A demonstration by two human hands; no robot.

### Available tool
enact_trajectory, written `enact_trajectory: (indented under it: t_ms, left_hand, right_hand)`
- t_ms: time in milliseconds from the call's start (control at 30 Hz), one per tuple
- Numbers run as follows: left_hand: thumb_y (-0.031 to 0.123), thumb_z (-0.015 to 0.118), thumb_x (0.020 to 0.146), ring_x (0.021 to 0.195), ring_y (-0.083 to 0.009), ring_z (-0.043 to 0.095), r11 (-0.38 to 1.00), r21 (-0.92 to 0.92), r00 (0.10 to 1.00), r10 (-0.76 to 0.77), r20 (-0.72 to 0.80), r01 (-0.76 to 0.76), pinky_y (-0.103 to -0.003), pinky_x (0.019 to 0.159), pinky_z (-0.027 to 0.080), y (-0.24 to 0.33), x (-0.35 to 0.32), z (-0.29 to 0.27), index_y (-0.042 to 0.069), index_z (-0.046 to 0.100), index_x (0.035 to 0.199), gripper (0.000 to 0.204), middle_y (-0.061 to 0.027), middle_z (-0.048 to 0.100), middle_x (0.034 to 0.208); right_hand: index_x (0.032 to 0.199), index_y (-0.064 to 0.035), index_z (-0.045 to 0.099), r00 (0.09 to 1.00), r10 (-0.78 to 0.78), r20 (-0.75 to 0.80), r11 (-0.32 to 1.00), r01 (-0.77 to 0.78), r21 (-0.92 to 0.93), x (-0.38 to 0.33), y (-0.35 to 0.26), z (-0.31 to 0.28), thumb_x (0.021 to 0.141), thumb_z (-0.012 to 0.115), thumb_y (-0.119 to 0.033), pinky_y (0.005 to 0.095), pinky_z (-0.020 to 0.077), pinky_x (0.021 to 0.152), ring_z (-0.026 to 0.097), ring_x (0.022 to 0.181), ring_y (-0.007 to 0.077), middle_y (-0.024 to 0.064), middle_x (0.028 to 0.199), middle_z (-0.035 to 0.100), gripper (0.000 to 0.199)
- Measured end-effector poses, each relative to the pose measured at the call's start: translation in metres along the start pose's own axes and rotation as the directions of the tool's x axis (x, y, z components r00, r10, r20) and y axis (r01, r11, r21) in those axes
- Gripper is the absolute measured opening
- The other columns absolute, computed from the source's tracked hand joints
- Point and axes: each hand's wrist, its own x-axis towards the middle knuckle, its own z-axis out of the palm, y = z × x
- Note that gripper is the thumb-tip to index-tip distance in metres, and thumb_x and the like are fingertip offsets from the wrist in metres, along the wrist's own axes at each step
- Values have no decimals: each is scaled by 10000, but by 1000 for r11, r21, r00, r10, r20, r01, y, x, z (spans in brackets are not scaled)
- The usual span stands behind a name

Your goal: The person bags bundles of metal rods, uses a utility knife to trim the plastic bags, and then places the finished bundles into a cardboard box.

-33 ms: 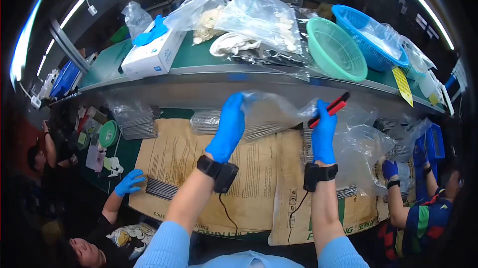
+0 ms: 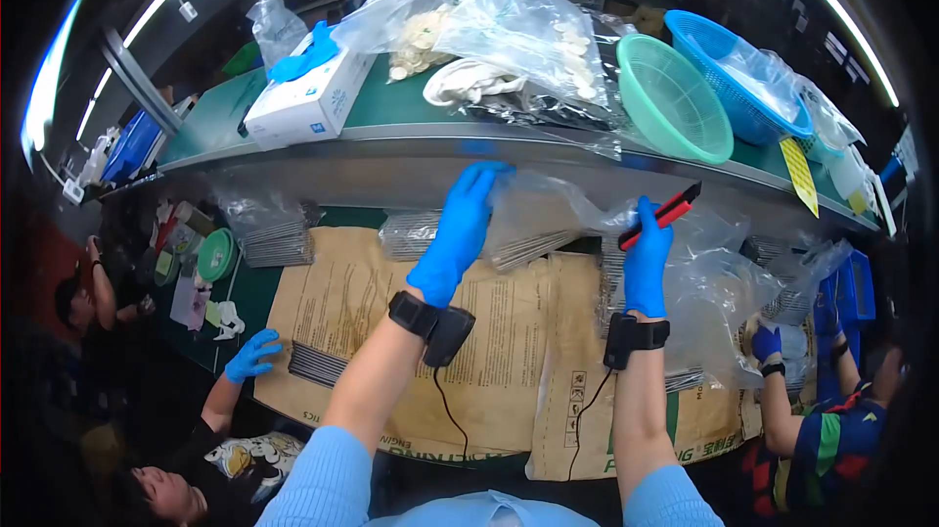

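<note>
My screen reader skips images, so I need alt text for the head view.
A person's blue-gloved left hand grips a clear plastic bag of thin metal strips, while the right hand holds a red-and-black cutter, above brown paper sacks on a workbench; a shelf above carries a green basket.

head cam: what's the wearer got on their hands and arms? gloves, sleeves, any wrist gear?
Both the left hand and the right hand wear bright blue disposable gloves. Each wrist carries a black strap with a boxy black module, and a thin black cable trails from each toward the body. Forearms are bare from the straps down to light blue sleeves pushed up near the elbows.
</note>
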Motion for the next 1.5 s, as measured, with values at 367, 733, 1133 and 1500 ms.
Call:
enact_trajectory:
  t_ms: [367, 733, 1133, 1500]
  left_hand:
    - [323, 628, 742, 1090, -326, 482, 65, 997, 994, -101, 39, -32, -449, 956, 314, -187, 16, -189, 10, 506, 1128, 511, -204, 500, 1166]
    - [396, 608, 732, 843, -361, 587, 63, 990, 985, -124, -121, 130, -440, 739, 462, -244, 62, -198, 7, 572, 922, 434, -193, 609, 915]
    - [379, 425, 872, 789, -403, 551, 576, 814, 995, -97, -30, 81, -493, 651, 433, -245, -41, -221, 44, 579, 849, 369, -219, 586, 825]
    - [355, 482, 860, 787, -397, 549, 683, 700, 978, -176, -115, 206, -456, 656, 431, -222, -149, -186, 32, 541, 909, 332, -224, 583, 821]
  right_hand:
    - [972, -10, 555, 995, -98, 3, 899, 90, -428, -60, 12, -15, 846, 557, -149, 264, 406, 765, 555, 874, 144, 93, 948, 598, 188]
    - [880, -1, 608, 917, 305, 259, 733, -53, -678, -156, 87, -38, 817, 598, -101, 239, 447, 709, 561, 755, 97, 34, 821, 627, 119]
    - [1105, -6, 534, 836, 488, 251, 735, -238, -635, -155, 159, 16, 813, 588, -115, 242, 450, 745, 570, 875, 110, 87, 985, 607, 316]
    - [1030, -26, 555, 867, 73, 493, 336, 444, -831, -148, 286, 64, 770, 625, -190, 368, 450, 680, 573, 821, 345, 188, 970, 585, 315]
